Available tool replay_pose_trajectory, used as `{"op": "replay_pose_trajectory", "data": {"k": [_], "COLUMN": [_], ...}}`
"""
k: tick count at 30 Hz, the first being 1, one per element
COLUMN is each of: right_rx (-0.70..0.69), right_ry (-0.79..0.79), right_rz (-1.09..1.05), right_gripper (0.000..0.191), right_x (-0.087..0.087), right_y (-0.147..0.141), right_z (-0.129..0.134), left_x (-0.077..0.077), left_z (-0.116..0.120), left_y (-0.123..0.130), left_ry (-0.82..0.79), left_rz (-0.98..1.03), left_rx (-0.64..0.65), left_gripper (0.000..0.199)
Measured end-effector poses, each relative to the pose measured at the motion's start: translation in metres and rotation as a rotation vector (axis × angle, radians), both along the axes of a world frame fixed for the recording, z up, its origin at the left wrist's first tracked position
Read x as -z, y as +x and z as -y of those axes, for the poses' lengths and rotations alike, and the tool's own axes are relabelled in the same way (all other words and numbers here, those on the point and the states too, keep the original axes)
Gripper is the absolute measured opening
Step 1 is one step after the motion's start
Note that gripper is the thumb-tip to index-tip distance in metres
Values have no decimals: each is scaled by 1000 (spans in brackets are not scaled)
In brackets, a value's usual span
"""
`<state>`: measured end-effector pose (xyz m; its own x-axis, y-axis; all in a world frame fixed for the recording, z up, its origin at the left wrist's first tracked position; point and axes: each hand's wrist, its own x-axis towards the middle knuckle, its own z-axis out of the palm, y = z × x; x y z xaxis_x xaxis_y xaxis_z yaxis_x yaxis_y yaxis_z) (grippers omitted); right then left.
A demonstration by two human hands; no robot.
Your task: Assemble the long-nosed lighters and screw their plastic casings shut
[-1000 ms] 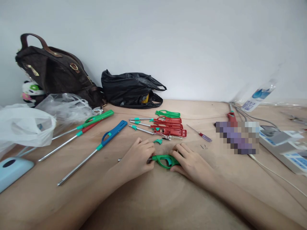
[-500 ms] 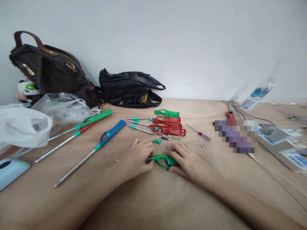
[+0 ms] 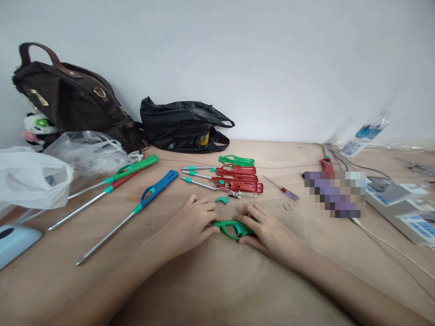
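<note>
A green gas lighter (image 3: 234, 222) lies across the table in front of me, its trigger loop showing between my hands. My left hand (image 3: 195, 224) is closed around its metal tube, hiding most of it. My right hand (image 3: 268, 231) grips the handle's right end, thumb below and fingers over the top. Just beyond them is a small teal plastic piece (image 3: 222, 199). Farther back, several opened red lighter halves (image 3: 238, 170) with tubes and inner parts lie beside a green handle shell (image 3: 237, 160). A screwdriver (image 3: 289, 194) and small screws (image 3: 287, 207) are to the right.
On the left lie a blue lighter (image 3: 159, 186), a green lighter (image 3: 141, 165) and a red one, near plastic bags (image 3: 34, 176). A black bag (image 3: 183, 124) and backpack (image 3: 78, 99) stand behind. At right are a power strip (image 3: 394, 203), cables and a bottle (image 3: 365, 135).
My left fingers have shifted slightly on the tube, the thumb reaching a little farther right. The tube tip that showed left of that hand is now hidden. My right hand stays put.
</note>
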<state>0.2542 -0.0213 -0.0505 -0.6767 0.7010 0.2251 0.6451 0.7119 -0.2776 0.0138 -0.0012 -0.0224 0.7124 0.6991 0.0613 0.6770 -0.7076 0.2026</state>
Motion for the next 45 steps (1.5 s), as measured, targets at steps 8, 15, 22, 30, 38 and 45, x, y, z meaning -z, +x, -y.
{"op": "replay_pose_trajectory", "data": {"k": [8,15,22,30,38,45], "right_rx": [-5,8,35,132,131,77], "right_ry": [-3,-32,-48,-85,-321,-141], "right_rz": [-28,-31,-43,-10,-71,-64], "right_gripper": [39,39,31,28,22,23], "right_x": [1,0,0,-4,-13,-13], "right_y": [0,-1,-2,-1,14,15], "right_z": [-1,-1,-1,-2,-9,-3], "left_x": [7,7,2,-6,-6,-9], "left_z": [0,4,4,3,1,7], "left_y": [2,8,10,9,4,6], "left_ry": [187,283,91,-241,-59,-71], "left_rz": [-75,-223,-137,49,66,165], "left_rx": [64,61,-12,-230,-157,-42], "left_gripper": [27,13,14,8,5,8]}}
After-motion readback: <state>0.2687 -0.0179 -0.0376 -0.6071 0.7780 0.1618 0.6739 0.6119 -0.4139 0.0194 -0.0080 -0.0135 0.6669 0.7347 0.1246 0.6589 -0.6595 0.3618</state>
